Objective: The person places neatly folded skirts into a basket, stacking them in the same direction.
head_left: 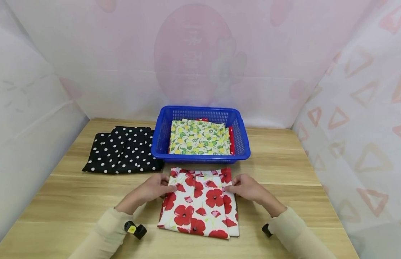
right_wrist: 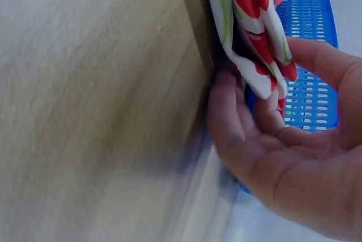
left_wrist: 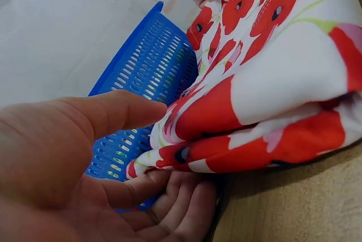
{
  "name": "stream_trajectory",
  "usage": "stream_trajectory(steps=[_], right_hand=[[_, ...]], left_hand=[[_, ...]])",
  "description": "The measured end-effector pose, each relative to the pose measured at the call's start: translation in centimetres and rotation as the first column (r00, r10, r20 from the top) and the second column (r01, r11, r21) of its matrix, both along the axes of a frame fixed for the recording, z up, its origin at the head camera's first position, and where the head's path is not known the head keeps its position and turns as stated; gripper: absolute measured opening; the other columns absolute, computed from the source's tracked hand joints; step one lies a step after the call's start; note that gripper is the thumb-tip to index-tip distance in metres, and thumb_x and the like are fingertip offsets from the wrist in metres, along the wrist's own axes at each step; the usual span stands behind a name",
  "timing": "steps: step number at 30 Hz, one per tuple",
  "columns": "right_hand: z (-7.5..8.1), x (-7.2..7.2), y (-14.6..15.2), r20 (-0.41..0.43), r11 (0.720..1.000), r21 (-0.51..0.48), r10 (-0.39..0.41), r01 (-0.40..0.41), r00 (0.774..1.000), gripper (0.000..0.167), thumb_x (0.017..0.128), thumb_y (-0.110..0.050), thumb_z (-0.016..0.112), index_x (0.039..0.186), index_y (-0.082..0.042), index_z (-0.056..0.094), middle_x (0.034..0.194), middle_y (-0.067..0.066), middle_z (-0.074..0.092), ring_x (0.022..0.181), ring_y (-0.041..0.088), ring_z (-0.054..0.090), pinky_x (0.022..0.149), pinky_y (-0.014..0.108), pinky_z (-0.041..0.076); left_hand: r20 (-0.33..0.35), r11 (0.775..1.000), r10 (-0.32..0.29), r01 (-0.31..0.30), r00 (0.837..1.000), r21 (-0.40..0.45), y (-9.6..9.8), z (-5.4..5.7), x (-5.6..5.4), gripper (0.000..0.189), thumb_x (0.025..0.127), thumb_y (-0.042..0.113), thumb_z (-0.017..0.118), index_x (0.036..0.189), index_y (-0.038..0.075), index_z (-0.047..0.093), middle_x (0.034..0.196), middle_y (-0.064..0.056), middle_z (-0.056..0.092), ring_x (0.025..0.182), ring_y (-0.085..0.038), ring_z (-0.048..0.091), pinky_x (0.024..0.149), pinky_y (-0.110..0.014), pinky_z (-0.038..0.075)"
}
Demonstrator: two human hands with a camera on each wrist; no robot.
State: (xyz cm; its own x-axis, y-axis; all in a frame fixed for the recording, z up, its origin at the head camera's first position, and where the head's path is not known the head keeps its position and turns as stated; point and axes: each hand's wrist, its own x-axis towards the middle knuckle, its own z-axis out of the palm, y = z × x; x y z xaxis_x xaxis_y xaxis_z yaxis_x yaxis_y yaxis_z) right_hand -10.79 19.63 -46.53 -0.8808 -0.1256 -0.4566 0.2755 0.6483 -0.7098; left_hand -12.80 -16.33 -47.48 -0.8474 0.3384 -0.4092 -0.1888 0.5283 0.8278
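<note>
Two hands point(head_left: 155, 187) point(head_left: 247, 187) pinching opposite sides of folded poppy-print cloth point(head_left: 200, 203); backdrop characters point(head_left: 193, 41) too faint to read

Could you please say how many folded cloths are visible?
4: the poppy-print cloth in front of the basket, the black dotted cloth left of it, and a lemon-print cloth over a red cloth inside; more may be hidden.

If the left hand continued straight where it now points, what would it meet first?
The folded white fabric with red flowers, which the left hand grips at the edge; depth beyond is unclear.
</note>
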Motion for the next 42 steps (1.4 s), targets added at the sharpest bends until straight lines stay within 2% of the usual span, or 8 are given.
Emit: stream_trajectory(steps=[3,8,17,24,28,34,38,42], right_hand=[[-0.2,0.0,0.1,0.026,0.998,-0.063,-0.011,0.012,1.000,0.028,0.095,-0.031,0.079,0.106,-0.006,0.070,0.089,0.000,0.073,0.078,0.015,0.061,0.067,0.026,0.051],[-0.8,-0.1,0.2,0.070,0.986,-0.161,-0.033,0.044,0.997,0.042,0.096,-0.028,0.080,0.127,-0.002,0.070,0.108,0.005,0.081,0.095,0.016,0.073,0.088,0.032,0.063],[-1.6,0.0,-0.6,0.115,0.982,-0.190,0.016,0.007,0.993,0.040,0.094,-0.030,0.081,0.123,-0.005,0.074,0.110,0.004,0.081,0.095,0.017,0.072,0.084,0.028,0.061],[-1.5,0.2,-0.7,0.112,0.981,-0.196,0.014,0.008,0.994,0.039,0.094,-0.028,0.081,0.124,-0.003,0.074,0.110,0.006,0.081,0.095,0.017,0.074,0.085,0.030,0.063],[-0.6,0.3,-0.8,0.112,0.979,-0.202,0.020,0.003,0.993,0.039,0.094,-0.027,0.082,0.125,-0.004,0.074,0.113,0.005,0.080,0.099,0.017,0.074,0.089,0.031,0.063],[1.5,0.6,-0.9,0.091,0.984,-0.172,0.067,-0.050,0.994,0.040,0.092,-0.029,0.083,0.123,-0.005,0.074,0.110,0.004,0.081,0.098,0.016,0.073,0.089,0.030,0.061],[3.6,0.7,-0.8,0.090,0.980,-0.179,0.101,-0.084,0.991,0.044,0.092,-0.030,0.083,0.127,-0.005,0.072,0.111,0.005,0.081,0.100,0.017,0.076,0.089,0.032,0.063],[6.3,0.5,-0.7,0.086,0.964,-0.242,0.133,-0.109,0.987,0.046,0.094,-0.027,0.081,0.131,-0.002,0.069,0.115,0.009,0.080,0.102,0.022,0.079,0.091,0.039,0.065]], left_hand=[[0.016,0.997,-0.012,0.011,1.000,0.072,-0.2,-0.1,0.2,0.033,0.098,0.020,0.075,0.119,-0.003,0.062,0.110,-0.013,0.073,0.091,-0.018,0.067,0.081,-0.032,0.061],[0.062,0.983,-0.041,0.029,0.997,0.182,-0.5,-0.4,0.3,0.041,0.102,0.018,0.070,0.131,-0.009,0.058,0.116,-0.017,0.078,0.097,-0.018,0.073,0.089,-0.034,0.065],[0.155,0.940,-0.095,0.037,0.983,0.340,-0.3,-1.8,0.4,0.046,0.105,0.019,0.066,0.138,-0.011,0.057,0.117,-0.018,0.078,0.099,-0.022,0.079,0.087,-0.036,0.066],[0.208,0.909,-0.142,0.045,0.968,0.414,-0.3,-1.8,1.0,0.045,0.105,0.021,0.065,0.135,-0.012,0.058,0.116,-0.016,0.079,0.099,-0.023,0.080,0.087,-0.040,0.067],[0.223,0.901,-0.155,0.046,0.962,0.431,-0.5,-1.1,1.4,0.046,0.105,0.021,0.066,0.135,-0.012,0.056,0.117,-0.017,0.078,0.100,-0.024,0.080,0.087,-0.042,0.066],[0.228,0.914,-0.140,0.037,0.963,0.405,-0.7,0.6,2.2,0.049,0.104,0.022,0.068,0.137,-0.011,0.055,0.117,-0.017,0.078,0.099,-0.024,0.080,0.086,-0.043,0.066],[0.205,0.917,-0.157,0.065,0.966,0.394,-0.9,2.4,2.6,0.050,0.104,0.022,0.068,0.140,-0.010,0.053,0.119,-0.017,0.078,0.101,-0.024,0.080,0.086,-0.043,0.066],[0.158,0.921,-0.177,0.107,0.971,0.375,-1.1,5.0,2.6,0.051,0.104,0.023,0.069,0.140,-0.010,0.053,0.121,-0.018,0.077,0.103,-0.027,0.080,0.087,-0.043,0.066]])
